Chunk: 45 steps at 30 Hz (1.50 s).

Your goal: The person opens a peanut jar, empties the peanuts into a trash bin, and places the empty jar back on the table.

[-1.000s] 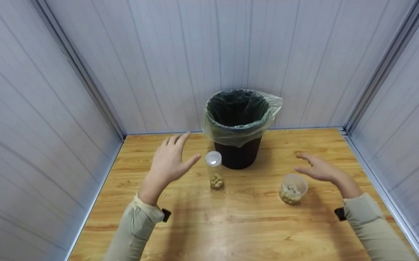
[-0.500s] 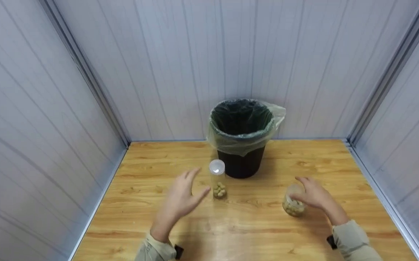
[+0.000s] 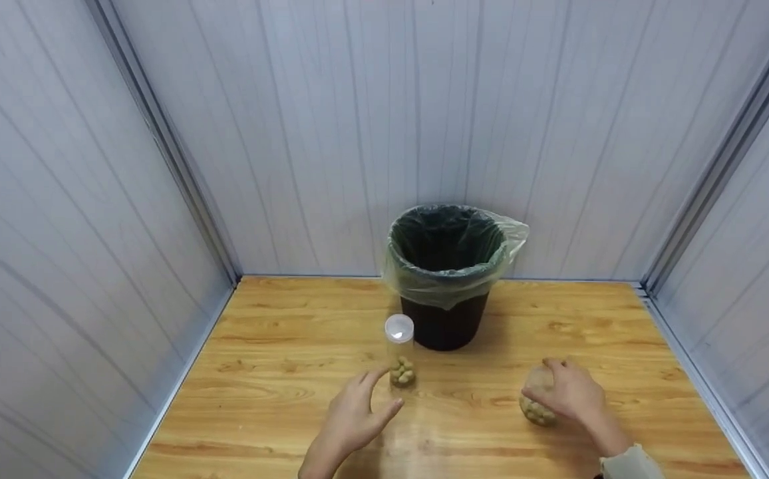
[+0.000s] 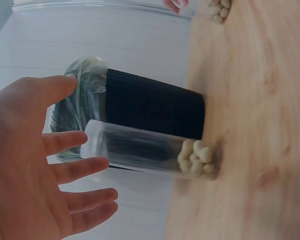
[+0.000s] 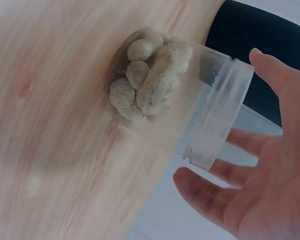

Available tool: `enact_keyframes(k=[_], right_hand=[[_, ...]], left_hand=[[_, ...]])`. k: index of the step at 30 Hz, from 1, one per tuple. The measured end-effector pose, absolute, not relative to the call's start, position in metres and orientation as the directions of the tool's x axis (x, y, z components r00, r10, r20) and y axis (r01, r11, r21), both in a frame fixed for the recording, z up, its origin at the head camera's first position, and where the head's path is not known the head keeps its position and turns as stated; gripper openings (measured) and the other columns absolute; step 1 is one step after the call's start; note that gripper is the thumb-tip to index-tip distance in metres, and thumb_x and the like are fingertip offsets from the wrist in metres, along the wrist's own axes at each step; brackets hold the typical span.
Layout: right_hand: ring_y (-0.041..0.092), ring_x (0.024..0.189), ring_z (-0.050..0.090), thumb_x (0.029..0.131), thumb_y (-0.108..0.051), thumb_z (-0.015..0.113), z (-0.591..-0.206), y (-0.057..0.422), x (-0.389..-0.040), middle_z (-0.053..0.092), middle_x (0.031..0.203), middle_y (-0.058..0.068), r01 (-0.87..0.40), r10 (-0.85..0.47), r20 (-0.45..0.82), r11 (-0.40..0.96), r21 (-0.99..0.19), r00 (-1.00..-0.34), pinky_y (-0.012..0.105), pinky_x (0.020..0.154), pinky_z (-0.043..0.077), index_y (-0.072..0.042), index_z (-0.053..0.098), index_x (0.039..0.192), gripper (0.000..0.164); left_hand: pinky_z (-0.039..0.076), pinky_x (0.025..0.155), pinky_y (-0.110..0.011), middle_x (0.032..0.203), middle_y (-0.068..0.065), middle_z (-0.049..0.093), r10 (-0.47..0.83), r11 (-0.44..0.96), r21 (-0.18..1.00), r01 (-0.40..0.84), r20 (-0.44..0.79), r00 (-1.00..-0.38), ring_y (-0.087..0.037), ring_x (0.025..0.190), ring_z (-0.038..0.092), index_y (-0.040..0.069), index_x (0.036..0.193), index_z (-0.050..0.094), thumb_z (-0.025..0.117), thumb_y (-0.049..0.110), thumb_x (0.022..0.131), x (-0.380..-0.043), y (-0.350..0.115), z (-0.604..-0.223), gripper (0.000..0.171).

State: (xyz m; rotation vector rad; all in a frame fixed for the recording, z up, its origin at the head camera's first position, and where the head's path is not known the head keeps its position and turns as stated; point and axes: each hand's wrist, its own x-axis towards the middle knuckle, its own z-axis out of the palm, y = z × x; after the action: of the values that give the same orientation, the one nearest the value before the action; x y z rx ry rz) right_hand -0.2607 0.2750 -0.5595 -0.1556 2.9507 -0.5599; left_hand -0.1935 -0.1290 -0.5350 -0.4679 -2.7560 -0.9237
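A tall clear lidded jar [image 3: 400, 349] with peanuts in its bottom stands upright on the wooden table. Beside it, my left hand [image 3: 354, 414] is spread, palm facing the jar. In the left wrist view the fingertips lie level with the white lid [image 4: 93, 139], holding nothing. A shorter, wider clear jar [image 3: 537, 414], also part-filled with peanuts [image 5: 152, 82], stands to the right. My right hand [image 3: 576, 394] is around its top. Seen from the right wrist, spread fingers [image 5: 202, 192] surround the clear lid [image 5: 222, 115], tips right at its rim.
A black bin [image 3: 443, 326] lined with a translucent bag [image 3: 448, 293] stands behind the tall jar, close to the back wall [image 3: 318, 133]. White panel walls enclose the wooden table [image 3: 278, 372] at the back and both sides.
My right hand has come down and left onto the top of the short jar. The left hand has moved beside the tall jar. The whole scene sits lower in the head view.
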Motion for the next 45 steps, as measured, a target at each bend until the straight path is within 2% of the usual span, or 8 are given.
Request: enact_keyframes(k=[4, 9, 13, 20, 26, 32, 40, 45], right_hand=[[0.054, 0.106, 0.05, 0.071, -0.079, 0.061, -0.567, 0.273, -0.252, 0.049, 0.124, 0.037, -0.058, -0.097, -0.093, 0.933, -0.356, -0.991, 0.065, 0.077, 0.046, 0.0, 0.048, 0.138, 0.104], [0.053, 0.104, 0.05, 0.079, -0.058, 0.071, -0.572, 0.269, -0.248, 0.05, 0.121, 0.035, -0.066, -0.082, -0.026, 0.923, -0.379, -0.996, 0.065, 0.077, 0.046, 0.002, 0.047, 0.138, 0.088], [0.054, 0.108, 0.047, 0.079, -0.048, 0.073, -0.573, 0.263, -0.247, 0.047, 0.124, 0.036, -0.057, -0.062, -0.001, 0.916, -0.398, -0.998, 0.066, 0.078, 0.044, 0.004, 0.044, 0.139, 0.085], [0.052, 0.114, 0.045, 0.078, -0.046, 0.073, -0.568, 0.252, -0.249, 0.047, 0.129, 0.033, -0.054, -0.067, -0.012, 0.881, -0.47, -0.998, 0.066, 0.085, 0.042, 0.003, 0.045, 0.138, 0.083], [0.05, 0.114, 0.049, 0.075, -0.042, 0.078, -0.559, 0.237, -0.245, 0.052, 0.127, 0.03, -0.15, -0.138, 0.063, 0.834, -0.531, -0.988, 0.063, 0.091, 0.042, 0.004, 0.05, 0.133, 0.079], [0.045, 0.117, 0.049, 0.074, -0.043, 0.082, -0.55, 0.224, -0.236, 0.052, 0.13, 0.025, -0.188, -0.172, 0.087, 0.764, -0.617, -0.981, 0.06, 0.093, 0.043, 0.001, 0.051, 0.135, 0.081], [0.035, 0.11, 0.054, 0.076, -0.048, 0.08, -0.533, 0.211, -0.225, 0.052, 0.134, 0.016, -0.222, -0.218, 0.103, 0.644, -0.732, -0.971, 0.05, 0.083, 0.05, -0.008, 0.046, 0.141, 0.084], [0.033, 0.115, 0.051, 0.077, -0.037, 0.082, -0.523, 0.208, -0.219, 0.05, 0.134, 0.012, -0.195, -0.262, 0.068, 0.499, -0.844, -0.963, 0.046, 0.084, 0.052, -0.011, 0.045, 0.142, 0.079]], left_hand=[[0.047, 0.092, -0.052, 0.129, -0.01, 0.058, 0.231, 0.725, 0.605, 0.329, 0.237, -0.944, -0.032, 0.117, 0.055, 0.013, 0.136, 0.054, 0.062, 0.052, 0.09, -0.185, -0.124, -0.55, 0.061], [0.047, 0.093, -0.051, 0.126, -0.007, 0.059, 0.242, 0.643, 0.709, 0.288, 0.169, -0.955, -0.029, 0.117, 0.055, 0.013, 0.134, 0.055, 0.061, 0.052, 0.091, -0.18, -0.117, -0.566, 0.058], [0.047, 0.092, -0.054, 0.128, -0.009, 0.057, 0.276, 0.522, 0.814, 0.256, 0.122, -0.953, -0.035, 0.119, 0.052, 0.013, 0.135, 0.054, 0.062, 0.045, 0.093, -0.18, -0.111, -0.58, 0.054], [0.045, 0.093, -0.056, 0.129, -0.015, 0.056, 0.314, 0.275, 0.955, 0.113, 0.022, -0.949, -0.044, 0.12, 0.049, 0.009, 0.135, 0.053, 0.061, 0.035, 0.096, -0.182, -0.098, -0.596, 0.047], [0.047, 0.094, -0.048, 0.126, -0.021, 0.056, 0.301, 0.11, 0.991, 0.075, 0.038, -0.953, -0.041, 0.115, 0.054, -0.001, 0.133, 0.052, 0.059, 0.017, 0.098, -0.182, -0.085, -0.61, 0.04], [0.052, 0.089, -0.04, 0.127, -0.027, 0.052, 0.303, -0.029, 0.998, 0.048, 0.055, -0.951, -0.048, 0.116, 0.051, -0.005, 0.135, 0.049, 0.055, 0.008, 0.099, -0.182, -0.074, -0.618, 0.039], [0.049, 0.089, -0.057, 0.134, -0.031, 0.044, 0.309, -0.12, 0.991, 0.056, 0.09, -0.947, -0.051, 0.115, 0.05, -0.006, 0.142, 0.04, 0.057, 0.011, 0.098, -0.185, -0.066, -0.619, 0.049], [0.047, 0.091, -0.057, 0.144, -0.03, 0.034, 0.323, -0.182, 0.983, 0.012, 0.071, -0.944, -0.049, 0.116, 0.05, -0.003, 0.148, 0.031, 0.059, 0.01, 0.097, -0.185, -0.061, -0.617, 0.059]])
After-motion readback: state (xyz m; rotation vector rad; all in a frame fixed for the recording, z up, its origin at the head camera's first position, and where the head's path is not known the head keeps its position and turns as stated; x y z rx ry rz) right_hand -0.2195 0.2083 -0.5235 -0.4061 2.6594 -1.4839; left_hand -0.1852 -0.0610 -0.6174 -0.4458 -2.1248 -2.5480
